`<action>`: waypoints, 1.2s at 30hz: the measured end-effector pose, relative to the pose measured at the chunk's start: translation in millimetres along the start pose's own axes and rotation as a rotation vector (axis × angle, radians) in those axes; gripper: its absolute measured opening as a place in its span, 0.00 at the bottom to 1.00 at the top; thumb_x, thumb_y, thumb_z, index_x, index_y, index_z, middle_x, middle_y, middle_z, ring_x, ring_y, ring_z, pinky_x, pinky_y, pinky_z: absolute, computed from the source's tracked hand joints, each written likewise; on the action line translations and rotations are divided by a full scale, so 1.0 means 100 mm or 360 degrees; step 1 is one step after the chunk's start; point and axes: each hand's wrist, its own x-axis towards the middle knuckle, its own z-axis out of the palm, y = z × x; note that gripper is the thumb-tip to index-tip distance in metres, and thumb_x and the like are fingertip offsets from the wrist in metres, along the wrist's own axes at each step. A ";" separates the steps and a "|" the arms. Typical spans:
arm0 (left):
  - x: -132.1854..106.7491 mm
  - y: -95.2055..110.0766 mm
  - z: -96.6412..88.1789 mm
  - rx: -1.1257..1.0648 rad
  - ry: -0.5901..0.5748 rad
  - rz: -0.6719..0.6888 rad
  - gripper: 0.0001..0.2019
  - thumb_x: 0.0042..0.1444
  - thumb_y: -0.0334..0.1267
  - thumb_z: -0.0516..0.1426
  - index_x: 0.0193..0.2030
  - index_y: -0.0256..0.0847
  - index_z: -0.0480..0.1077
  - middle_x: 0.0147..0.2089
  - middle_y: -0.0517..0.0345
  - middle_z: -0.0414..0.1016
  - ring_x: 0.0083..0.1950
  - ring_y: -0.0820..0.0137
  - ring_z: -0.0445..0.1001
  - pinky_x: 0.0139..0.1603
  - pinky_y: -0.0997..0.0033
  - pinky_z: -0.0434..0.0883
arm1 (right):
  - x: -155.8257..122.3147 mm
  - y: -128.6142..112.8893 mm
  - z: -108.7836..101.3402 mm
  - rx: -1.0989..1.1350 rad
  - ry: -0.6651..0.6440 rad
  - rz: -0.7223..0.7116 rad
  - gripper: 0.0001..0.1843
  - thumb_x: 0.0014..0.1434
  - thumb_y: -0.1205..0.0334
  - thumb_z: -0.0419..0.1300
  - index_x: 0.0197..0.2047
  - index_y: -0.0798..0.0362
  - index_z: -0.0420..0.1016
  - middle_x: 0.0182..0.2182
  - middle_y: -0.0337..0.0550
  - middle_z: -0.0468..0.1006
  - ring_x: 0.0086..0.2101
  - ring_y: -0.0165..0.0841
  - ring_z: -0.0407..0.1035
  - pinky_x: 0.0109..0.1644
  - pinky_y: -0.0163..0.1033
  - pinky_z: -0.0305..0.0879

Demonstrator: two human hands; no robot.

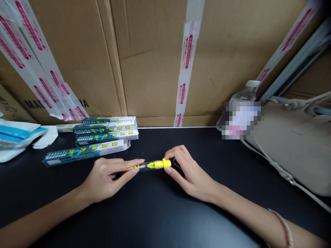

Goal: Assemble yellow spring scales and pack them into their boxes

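Seemingly, in the head view, held a slim clear tube nearly level over the black table, between both hands. Pinched its left part between thumb and fingers of the left hand, and gripped the yellow cap at the opposite end between thumb and fingers of the right hand. Grasped that way probably to steady both ends while leaving the middle uncovered. Could not tell whether touching the tabletop or just above it. Had printed boxes grouped beyond the left hand, perhaps to leave room in front; had a bottle and a handbag off to the right, apart from the hands. Angled the left forearm and right forearm inward from the lower corners, pointing the left fingers rightward, bending the right ones around the cap's far side, thumb nearer the body.
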 end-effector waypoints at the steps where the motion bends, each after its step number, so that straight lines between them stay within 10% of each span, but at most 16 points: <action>1: -0.01 0.00 0.00 -0.0004 -0.0009 0.0010 0.14 0.64 0.35 0.58 0.55 0.47 0.76 0.24 0.68 0.70 0.20 0.81 0.62 0.20 0.82 0.59 | 0.00 0.01 0.00 0.0004 -0.0004 -0.0016 0.05 0.70 0.62 0.54 0.48 0.50 0.64 0.45 0.48 0.73 0.47 0.41 0.62 0.52 0.50 0.64; 14: -0.03 0.01 0.02 0.0205 0.0013 0.0251 0.17 0.64 0.33 0.59 0.59 0.45 0.72 0.24 0.69 0.68 0.21 0.82 0.64 0.22 0.81 0.59 | 0.00 0.04 0.01 0.0016 0.0018 -0.0047 0.20 0.73 0.61 0.46 0.27 0.51 0.64 0.31 0.42 0.71 0.41 0.38 0.61 0.50 0.47 0.61; 23: -0.03 0.00 0.02 0.0173 0.0047 0.0213 0.17 0.64 0.33 0.59 0.59 0.46 0.72 0.25 0.69 0.70 0.21 0.82 0.64 0.23 0.81 0.60 | -0.02 0.02 0.01 0.0011 0.0096 0.0096 0.06 0.71 0.61 0.52 0.48 0.50 0.69 0.42 0.44 0.75 0.46 0.39 0.63 0.50 0.48 0.61; 36: -0.04 0.00 0.01 0.0168 0.0063 0.0203 0.15 0.63 0.33 0.59 0.57 0.44 0.73 0.28 0.65 0.76 0.22 0.81 0.68 0.22 0.80 0.62 | -0.01 0.07 0.02 0.0058 0.0181 0.0048 0.05 0.69 0.62 0.56 0.43 0.51 0.73 0.36 0.44 0.77 0.42 0.38 0.67 0.46 0.44 0.65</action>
